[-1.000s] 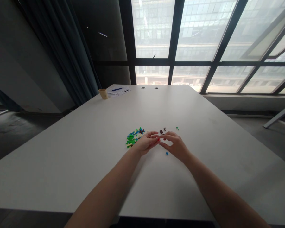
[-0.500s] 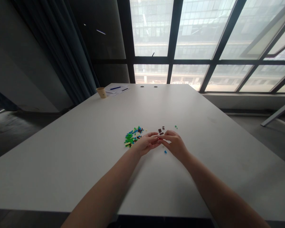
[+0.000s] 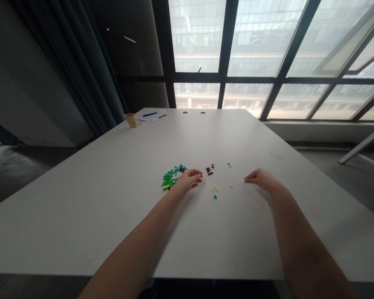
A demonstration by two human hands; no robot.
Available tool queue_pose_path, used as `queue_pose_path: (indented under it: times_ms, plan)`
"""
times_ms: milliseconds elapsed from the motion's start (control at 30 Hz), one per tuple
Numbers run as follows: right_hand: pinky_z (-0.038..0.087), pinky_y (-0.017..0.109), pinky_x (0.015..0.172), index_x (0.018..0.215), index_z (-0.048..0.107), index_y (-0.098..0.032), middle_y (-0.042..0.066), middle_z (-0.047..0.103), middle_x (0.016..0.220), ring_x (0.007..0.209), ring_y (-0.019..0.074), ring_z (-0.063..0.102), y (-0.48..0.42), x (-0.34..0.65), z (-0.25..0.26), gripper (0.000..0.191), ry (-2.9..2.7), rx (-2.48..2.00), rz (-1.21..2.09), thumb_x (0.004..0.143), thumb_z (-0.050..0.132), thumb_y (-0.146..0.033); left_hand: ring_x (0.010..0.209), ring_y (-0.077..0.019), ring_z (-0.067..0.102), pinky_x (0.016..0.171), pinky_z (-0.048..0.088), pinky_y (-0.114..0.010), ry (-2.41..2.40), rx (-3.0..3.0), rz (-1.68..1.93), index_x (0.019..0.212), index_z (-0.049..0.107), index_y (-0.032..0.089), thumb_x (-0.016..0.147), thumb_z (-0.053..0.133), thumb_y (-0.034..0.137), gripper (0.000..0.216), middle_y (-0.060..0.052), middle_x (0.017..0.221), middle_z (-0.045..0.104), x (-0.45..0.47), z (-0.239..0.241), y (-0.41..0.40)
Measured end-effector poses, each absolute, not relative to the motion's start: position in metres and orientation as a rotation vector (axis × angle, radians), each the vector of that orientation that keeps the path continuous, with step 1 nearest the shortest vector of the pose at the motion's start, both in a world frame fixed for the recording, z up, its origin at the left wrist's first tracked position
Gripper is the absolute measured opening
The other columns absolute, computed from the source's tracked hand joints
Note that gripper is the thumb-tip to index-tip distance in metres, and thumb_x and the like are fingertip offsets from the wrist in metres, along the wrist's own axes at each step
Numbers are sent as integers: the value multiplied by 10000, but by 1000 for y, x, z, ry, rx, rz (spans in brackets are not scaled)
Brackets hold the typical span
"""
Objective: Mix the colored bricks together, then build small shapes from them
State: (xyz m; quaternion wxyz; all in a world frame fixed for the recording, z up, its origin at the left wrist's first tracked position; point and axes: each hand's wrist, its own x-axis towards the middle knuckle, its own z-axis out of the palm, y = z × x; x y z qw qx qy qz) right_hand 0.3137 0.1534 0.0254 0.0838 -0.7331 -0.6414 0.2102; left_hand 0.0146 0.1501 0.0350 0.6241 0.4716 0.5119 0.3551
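My left hand [image 3: 190, 178] rests on the white table [image 3: 112, 199] at the right edge of a pile of small green, blue and black bricks [image 3: 172, 176]. Its fingers are curled in, and what they hold, if anything, is hidden. My right hand [image 3: 261, 177] lies low on the table farther right, fingers loosely stretched toward the left with nothing in them. Between the hands lie a cream piece [image 3: 215, 188], a blue piece [image 3: 215, 197], two dark brown pieces [image 3: 209, 170] and a tiny green piece [image 3: 229, 165].
A paper cup [image 3: 131, 120] stands at the far left corner beside papers with a blue pen [image 3: 149, 114]. Two cable holes [image 3: 193, 112] sit near the far edge. Large windows are behind the table and a dark curtain hangs at the left.
The hands were pinched together over a small red piece; now they have parted, the right moving well to the right. A cream piece now lies where they met.
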Motion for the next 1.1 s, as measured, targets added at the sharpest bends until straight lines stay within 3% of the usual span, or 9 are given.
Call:
queue_pose_path:
  times_ms: [200,767,967,1100]
  plan:
    - [420,249,708,757,722,-204,41,692,772,760,198,610,153,337,18,161,-1870,-2138,865,620,672,-272,788,-119,565,695,397,-239,1184,1140,786,824,547,170,647,596,297,223,-52,980,598,13,34,152]
    - [380,244,590,724,689,-163,56,653,724,681,170,565,151,340,21,141,-1875,-2269,741,686,594,-261,737,-124,570,647,402,-226,1317,1304,806,803,537,166,704,517,297,166,-48,886,609,7,30,161]
    - [377,237,574,726,682,-174,47,642,727,656,160,561,150,338,23,164,-1856,-2288,671,654,625,-310,795,-182,554,712,399,-276,1632,1800,803,775,568,174,736,484,254,122,-73,854,609,-9,28,169]
    - [363,238,541,692,671,-177,32,619,669,613,153,546,150,337,20,192,-1895,-2289,734,594,666,-342,828,-205,544,755,383,-287,1854,2019,574,697,587,174,674,537,167,56,-87,843,601,-23,27,169]
